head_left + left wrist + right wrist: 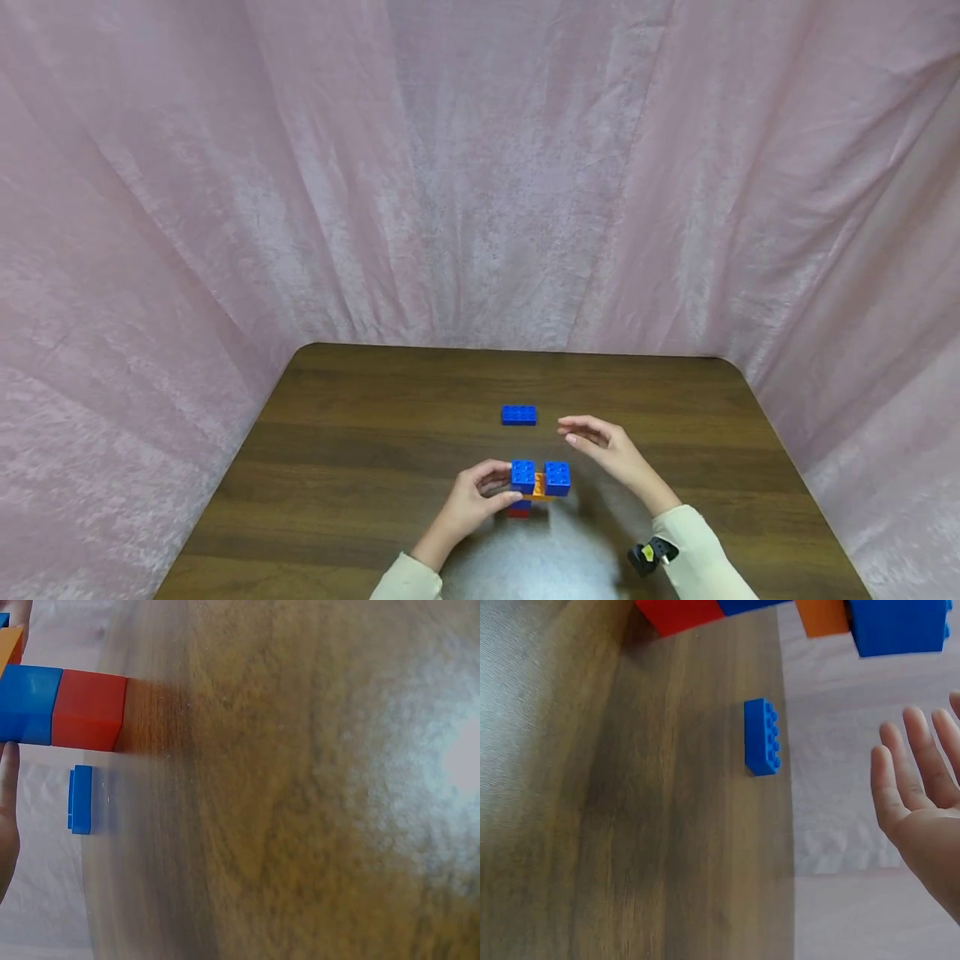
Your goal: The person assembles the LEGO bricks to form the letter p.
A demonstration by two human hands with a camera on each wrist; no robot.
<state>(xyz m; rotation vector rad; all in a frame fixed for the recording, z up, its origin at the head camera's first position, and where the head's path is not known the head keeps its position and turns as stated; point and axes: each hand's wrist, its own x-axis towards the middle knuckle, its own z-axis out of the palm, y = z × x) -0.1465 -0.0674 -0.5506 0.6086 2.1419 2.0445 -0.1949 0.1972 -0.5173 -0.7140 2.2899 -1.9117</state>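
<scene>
A stack of toy building bricks [539, 486] stands on the table: red brick [88, 710] at the bottom, a blue brick [30, 705] above it, then an orange brick [823, 616]. Two studded blue bricks sit side by side on top, the right one [557, 478] jutting out past the base. My left hand [474, 500] holds the stack from its left side, thumb in front and fingers behind. My right hand [611, 450] is raised to the right of the stack with fingers extended, touching nothing. Beyond the stack lies a separate blue brick [519, 415], studs up.
The brown wooden table [337, 467] has rounded far corners. Pink curtains [480, 183] hang behind it and along both sides. A small black device [651, 555] is strapped on the right sleeve. Light glares off the tabletop near me.
</scene>
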